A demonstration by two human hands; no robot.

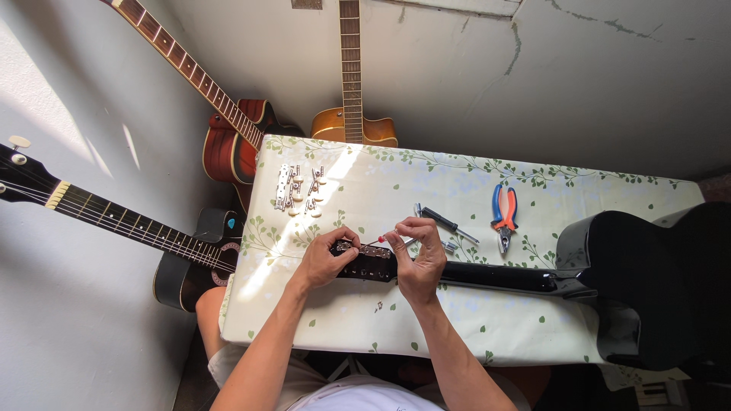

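Squarely between both hands (373, 255): guitar headstock (367, 264).

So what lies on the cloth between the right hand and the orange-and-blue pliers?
In the head view, a dark-handled tool lies slantwise on the tablecloth between the right hand and the pliers, with a small metal piece just below it.

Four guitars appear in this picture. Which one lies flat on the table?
The black guitar: it lies across the cloth-covered table, while the other three lean against the walls.
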